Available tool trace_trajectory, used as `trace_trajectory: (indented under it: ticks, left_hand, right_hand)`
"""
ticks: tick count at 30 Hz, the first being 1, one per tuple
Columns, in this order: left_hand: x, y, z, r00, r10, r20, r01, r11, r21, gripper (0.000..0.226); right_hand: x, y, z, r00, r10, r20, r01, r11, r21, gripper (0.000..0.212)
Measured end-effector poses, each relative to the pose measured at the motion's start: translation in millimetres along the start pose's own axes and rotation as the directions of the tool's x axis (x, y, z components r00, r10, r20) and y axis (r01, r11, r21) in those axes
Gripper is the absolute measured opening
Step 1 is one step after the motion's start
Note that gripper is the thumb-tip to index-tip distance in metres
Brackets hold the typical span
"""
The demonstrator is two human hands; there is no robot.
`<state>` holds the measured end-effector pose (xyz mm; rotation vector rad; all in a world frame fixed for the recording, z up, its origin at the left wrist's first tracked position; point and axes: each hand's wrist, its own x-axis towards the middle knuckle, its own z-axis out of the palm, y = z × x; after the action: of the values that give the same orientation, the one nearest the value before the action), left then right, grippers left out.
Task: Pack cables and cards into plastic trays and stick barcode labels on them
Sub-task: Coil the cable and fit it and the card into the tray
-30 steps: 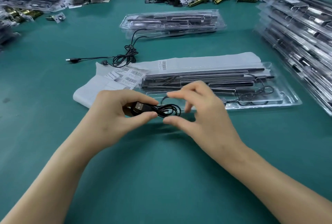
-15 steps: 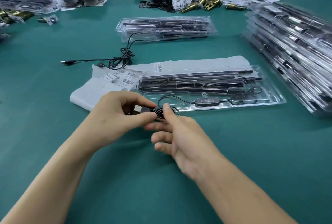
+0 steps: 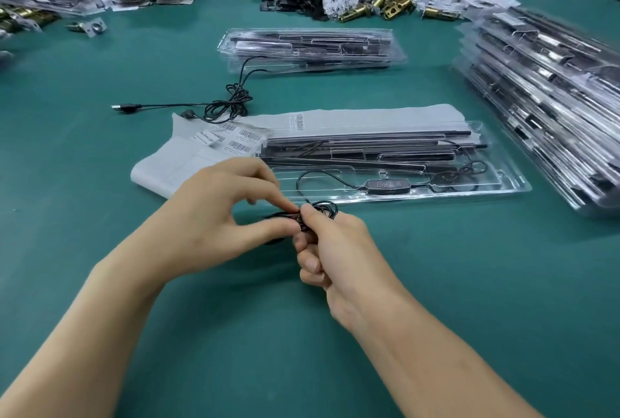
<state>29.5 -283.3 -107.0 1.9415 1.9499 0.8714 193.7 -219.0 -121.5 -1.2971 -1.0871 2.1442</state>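
A thin black cable (image 3: 322, 209) is coiled into a small bundle just in front of a clear plastic tray (image 3: 503, 184). My left hand (image 3: 214, 216) pinches the bundle's plug end between thumb and fingers. My right hand (image 3: 330, 243) grips the coil from the right, fingers curled. The cable runs on into the tray to a black inline controller (image 3: 387, 185). The tray also holds long dark bars and more cable. A sheet of barcode labels (image 3: 235, 139) lies at the tray's left end on white backing paper (image 3: 167, 169).
Another filled tray (image 3: 312, 46) lies farther back, with a loose black cable (image 3: 228, 103) trailing from it across the green table (image 3: 268, 333). A tall stack of packed trays (image 3: 550, 92) stands at the right. Brass parts (image 3: 389, 8), black pieces and paper piles sit along the far edge.
My right hand has turned over and closed round the coil, which has tightened into a smaller bundle. The left hand keeps its pinch on the plug end.
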Motion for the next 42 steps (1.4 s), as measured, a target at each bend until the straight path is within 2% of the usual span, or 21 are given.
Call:
trace_trajectory:
  ticks: [2, 4, 7, 10, 16, 20, 23, 31, 37, 42]
  left_hand:
    - [0.1, -5.7, -0.8, 0.999, -0.004, -0.040, 0.004, 1.000, -0.001, 0.030]
    - [0.5, -11.5, 0.1, 0.999, -0.019, -0.045, 0.023, 0.996, 0.089, 0.025]
    - [0.6, -15.6, 5.5, 0.999, -0.032, -0.030, 0.038, 0.980, 0.196, 0.031]
    - [2.0, -16.0, 10.0, 0.993, -0.017, -0.119, 0.047, 0.965, 0.256, 0.024]
    - [0.5, -14.2, 12.1, 0.981, -0.001, -0.195, 0.029, 0.990, 0.139, 0.007]
    - [0.5, -5.0, 13.5, 0.969, 0.054, -0.241, 0.004, 0.972, 0.236, 0.012]
    - [-0.2, -0.3, 14.8, 0.966, 0.043, -0.253, 0.013, 0.976, 0.216, 0.012]
    - [-1.3, 6.2, 16.5, 0.978, 0.031, -0.206, 0.039, 0.944, 0.327, 0.012]
    - [8.9, 7.4, 32.8, 0.950, 0.226, -0.214, -0.117, 0.897, 0.427, 0.014]
    - [26.2, 15.2, 48.8, 0.932, 0.347, -0.104, -0.271, 0.859, 0.435, 0.011]
  right_hand:
    - [-0.7, -1.5, -1.7, 1.000, 0.009, -0.008, -0.010, 1.000, -0.007, 0.025]
    - [-1.9, -3.7, -5.6, 1.000, 0.021, -0.012, -0.021, 1.000, -0.002, 0.023]
    - [-3.5, -4.2, -12.3, 1.000, 0.026, -0.011, -0.026, 1.000, 0.003, 0.027]
    - [-4.9, -2.3, -14.5, 1.000, 0.021, -0.008, -0.021, 0.999, -0.026, 0.025]
    - [-1.9, -3.2, -16.4, 0.999, -0.030, -0.022, 0.028, 0.994, -0.104, 0.025]
    - [-2.4, -6.4, -21.2, 0.999, -0.027, -0.039, 0.023, 0.994, -0.105, 0.024]
    - [-3.1, -7.9, -24.6, 0.999, -0.024, -0.038, 0.019, 0.991, -0.132, 0.022]
    - [-13.5, -11.3, -61.6, 0.999, -0.020, 0.028, 0.029, 0.937, -0.348, 0.021]
    - [-14.6, -10.6, -70.7, 0.995, 0.031, 0.097, 0.006, 0.934, -0.358, 0.023]
    - [-16.4, -13.8, -78.8, 0.990, 0.044, 0.134, 0.010, 0.926, -0.378, 0.022]
